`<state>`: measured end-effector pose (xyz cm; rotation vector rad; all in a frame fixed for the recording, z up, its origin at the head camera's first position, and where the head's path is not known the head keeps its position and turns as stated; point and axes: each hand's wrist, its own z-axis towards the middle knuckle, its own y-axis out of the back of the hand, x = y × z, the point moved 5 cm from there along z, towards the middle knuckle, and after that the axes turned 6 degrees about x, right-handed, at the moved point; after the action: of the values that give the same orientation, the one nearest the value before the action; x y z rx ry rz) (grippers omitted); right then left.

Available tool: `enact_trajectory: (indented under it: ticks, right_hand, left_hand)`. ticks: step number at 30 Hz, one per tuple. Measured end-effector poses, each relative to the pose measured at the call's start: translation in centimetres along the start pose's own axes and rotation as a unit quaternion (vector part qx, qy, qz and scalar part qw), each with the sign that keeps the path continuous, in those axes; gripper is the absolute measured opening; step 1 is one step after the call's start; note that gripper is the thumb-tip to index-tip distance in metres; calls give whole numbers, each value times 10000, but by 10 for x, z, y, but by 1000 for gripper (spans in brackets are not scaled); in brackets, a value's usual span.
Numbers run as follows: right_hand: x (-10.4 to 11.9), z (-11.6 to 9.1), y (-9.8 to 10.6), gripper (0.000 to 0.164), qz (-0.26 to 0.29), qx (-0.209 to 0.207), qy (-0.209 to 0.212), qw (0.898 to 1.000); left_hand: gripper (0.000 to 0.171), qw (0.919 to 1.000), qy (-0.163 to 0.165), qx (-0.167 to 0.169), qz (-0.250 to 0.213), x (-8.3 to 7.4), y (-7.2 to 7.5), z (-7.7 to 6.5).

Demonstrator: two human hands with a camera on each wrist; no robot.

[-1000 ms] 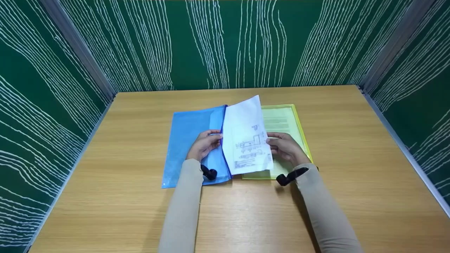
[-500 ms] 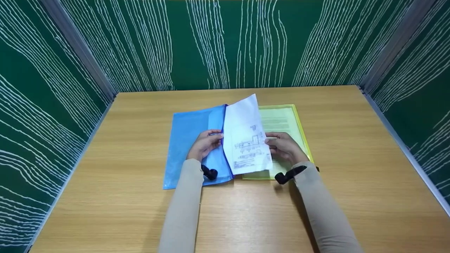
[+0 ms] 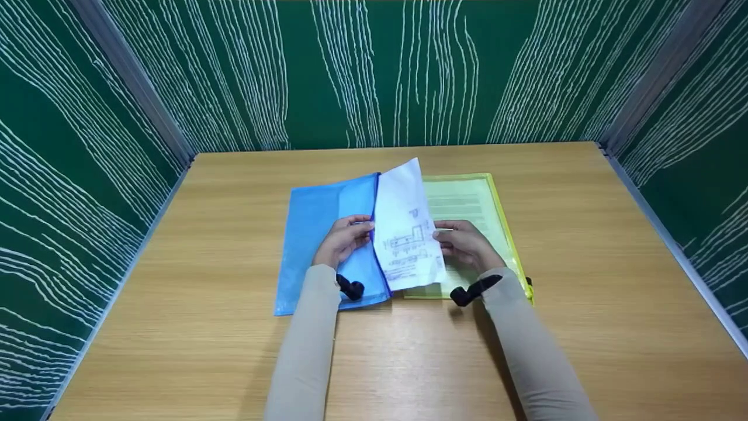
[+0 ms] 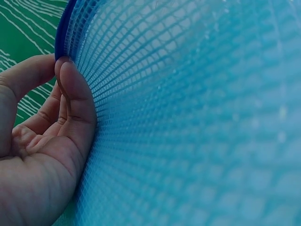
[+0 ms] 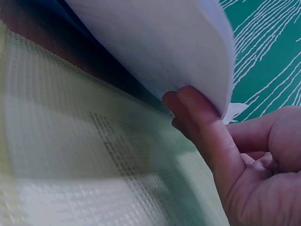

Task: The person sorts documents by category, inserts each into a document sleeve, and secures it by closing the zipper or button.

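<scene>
A blue mesh zip folder point(image 3: 312, 228) lies left of centre, its dark blue edge raised. My left hand point(image 3: 345, 238) pinches that edge between thumb and fingers; the left wrist view shows the grip on the blue mesh point(image 4: 188, 122). White paper point(image 3: 403, 234) printed with line drawings extends rightward from the folder's opening, its left part inside. My right hand point(image 3: 466, 242) pinches the paper's right edge, seen closely in the right wrist view, where the paper point(image 5: 164, 42) bends up from the fingers. Below it lies a yellow mesh folder point(image 3: 464, 199) with a printed sheet inside.
The folders lie on a wooden table point(image 3: 374, 362). Green walls point(image 3: 397, 70) with white wavy lines stand at the back and sides, joined by grey posts point(image 3: 137, 76). The yellow folder partly lies beneath the paper and right hand.
My right hand has moved slightly left with the paper, so less of it shows outside the blue folder. The left hand and blue folder have shifted slightly right.
</scene>
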<state>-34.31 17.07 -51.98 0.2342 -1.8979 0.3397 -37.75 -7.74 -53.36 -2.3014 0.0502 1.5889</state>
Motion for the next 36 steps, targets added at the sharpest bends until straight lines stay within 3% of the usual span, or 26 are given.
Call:
enact_trajectory:
  ticks: [36]
  right_hand:
    - [-5,12,-35,44,194,179,26,9996]
  left_hand:
    - [39,9995,-157,228,-181,-2,-11,-3]
